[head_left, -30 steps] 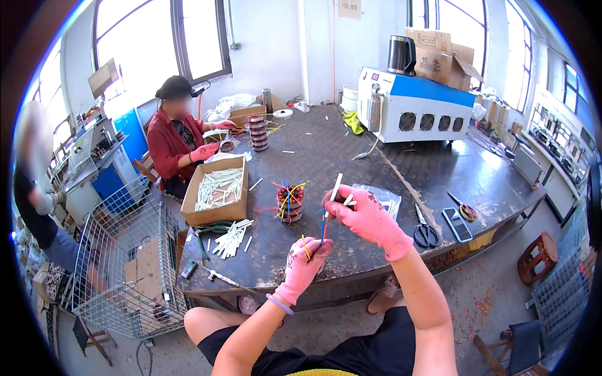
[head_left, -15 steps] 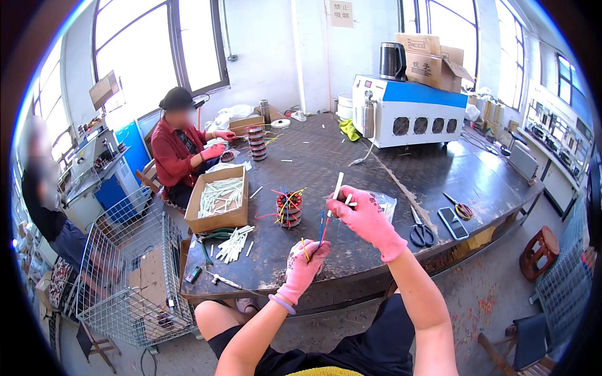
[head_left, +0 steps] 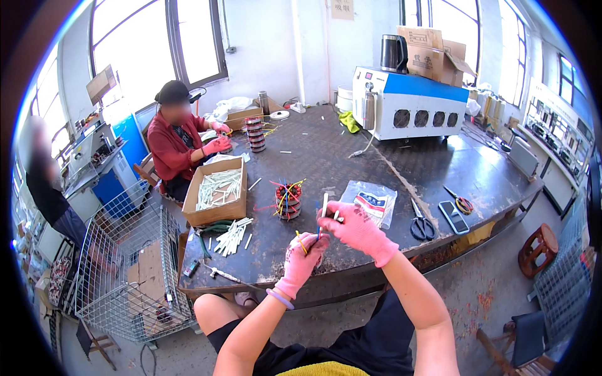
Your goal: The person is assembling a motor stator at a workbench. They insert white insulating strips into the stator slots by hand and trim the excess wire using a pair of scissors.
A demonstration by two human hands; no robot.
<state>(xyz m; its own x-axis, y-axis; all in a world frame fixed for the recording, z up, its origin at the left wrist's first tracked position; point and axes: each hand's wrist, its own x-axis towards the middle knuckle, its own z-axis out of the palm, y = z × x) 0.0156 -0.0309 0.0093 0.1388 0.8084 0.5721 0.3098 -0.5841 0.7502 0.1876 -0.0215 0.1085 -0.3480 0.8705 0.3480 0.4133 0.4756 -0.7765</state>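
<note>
My left hand (head_left: 303, 258), in a pink glove, is closed on thin coloured wires; a yellow one (head_left: 301, 242) loops up over its fingers, and a blue one rises from the fingertips. Just right of it, my right hand (head_left: 360, 232), gloved alike, grips several short white tubes. One white tube (head_left: 325, 205) stands upright from its fingers, above the wire ends. The fingertips of both hands are close together, and whether a wire is inside a tube is hidden. Behind them on the table sits a small stator-like coil part (head_left: 288, 202) with red, yellow and blue wires.
Loose white tubes (head_left: 232, 238) lie left, beside a cardboard box (head_left: 215, 216) of more tubes. Rightward are a see-through plastic bag (head_left: 374, 202), scissors (head_left: 421, 227), a phone (head_left: 453, 217) and orange-handled scissors (head_left: 463, 205). Across the table a person in red (head_left: 172, 150) works near stacked coil parts (head_left: 256, 135).
My right hand has come down and left with the white tubes, close to my left hand. The plastic bag behind it shows more fully. My left hand has barely moved.
</note>
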